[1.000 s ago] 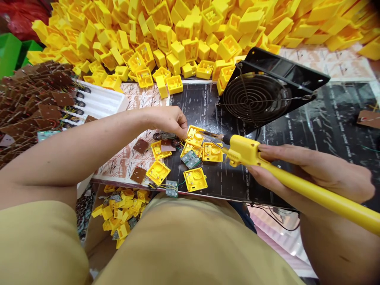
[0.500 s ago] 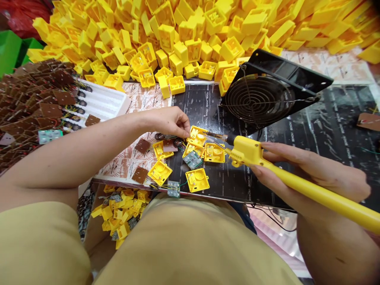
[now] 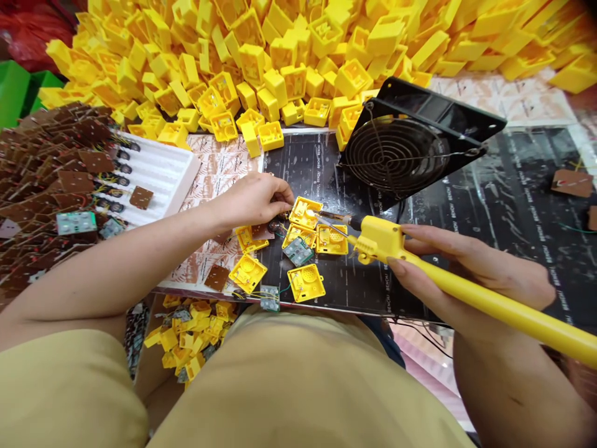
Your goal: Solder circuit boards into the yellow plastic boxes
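Head camera view: the right hand point(image 3: 485, 267) is clamped on a yellow plastic handheld tool with a slim metal tip point(image 3: 381, 236), thumb below and fingers above the body. The tool points toward the left hand; its tip is at the interior of an open, square yellow plastic case point(image 3: 305, 212). This case lies on the black printed work surface point(image 3: 354, 286), at the upper end of a small group of similar open cases.

The left hand point(image 3: 261, 199) is positioned at the left edge of the same case. Its thumb and forefinger are together; whether a part is gripped between them cannot be told. Round dark components point(image 3: 276, 225) lie just below these fingers.

A green circuit board point(image 3: 298, 251) rests on the case below. A second circuit board point(image 3: 270, 298), with thin wires, lies at the near edge of the surface, between two open cases.

A black square fan with a wire guard point(image 3: 396, 155) stands tilted beyond the tool. A large heap of yellow plastic housings point(image 3: 280, 50) occupies the far side. At the left, a pile of brown circuit boards point(image 3: 46, 168) adjoins a white ridged tray point(image 3: 175, 180).
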`<action>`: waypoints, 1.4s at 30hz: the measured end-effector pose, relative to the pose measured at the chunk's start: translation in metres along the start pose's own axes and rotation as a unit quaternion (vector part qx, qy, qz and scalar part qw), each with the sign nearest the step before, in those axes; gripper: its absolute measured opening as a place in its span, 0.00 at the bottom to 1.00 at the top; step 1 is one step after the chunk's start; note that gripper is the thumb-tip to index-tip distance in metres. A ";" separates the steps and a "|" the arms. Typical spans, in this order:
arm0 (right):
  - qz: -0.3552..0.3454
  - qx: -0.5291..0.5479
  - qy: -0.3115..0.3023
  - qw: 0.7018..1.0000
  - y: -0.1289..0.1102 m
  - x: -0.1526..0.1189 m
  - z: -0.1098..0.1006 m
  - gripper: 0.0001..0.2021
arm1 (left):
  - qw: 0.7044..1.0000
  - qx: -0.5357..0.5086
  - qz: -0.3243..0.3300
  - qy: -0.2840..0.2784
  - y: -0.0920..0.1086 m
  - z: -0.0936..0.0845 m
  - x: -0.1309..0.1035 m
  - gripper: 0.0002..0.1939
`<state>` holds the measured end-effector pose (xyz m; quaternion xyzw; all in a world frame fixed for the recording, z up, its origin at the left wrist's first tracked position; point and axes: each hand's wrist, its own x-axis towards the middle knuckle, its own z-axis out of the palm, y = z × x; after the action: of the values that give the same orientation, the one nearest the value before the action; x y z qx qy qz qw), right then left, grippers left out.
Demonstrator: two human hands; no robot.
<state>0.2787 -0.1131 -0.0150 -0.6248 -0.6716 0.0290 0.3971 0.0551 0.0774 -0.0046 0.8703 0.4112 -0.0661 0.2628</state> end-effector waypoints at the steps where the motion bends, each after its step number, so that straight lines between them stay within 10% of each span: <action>1: -0.040 -0.002 0.016 0.999 0.004 0.001 0.002 0.11 | 1.000 0.017 -0.001 0.003 0.001 0.001 -0.002 0.10; 12: 0.003 0.090 0.086 0.992 0.014 -0.023 0.022 0.28 | 0.982 -0.188 -0.011 0.025 -0.005 0.011 0.006 0.06; 21: 0.002 0.031 0.090 0.995 0.009 -0.023 0.030 0.22 | 0.999 0.050 -0.004 0.005 0.021 -0.003 0.018 0.10; 42: -0.210 0.010 0.006 0.978 0.008 0.019 0.021 0.09 | 0.989 0.143 0.044 -0.021 0.027 -0.009 0.023 0.10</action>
<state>0.2753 -0.0853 -0.0241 -0.4664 -0.7851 -0.0520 0.4043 0.0895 0.0830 0.0066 0.9146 0.3535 -0.1304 0.1469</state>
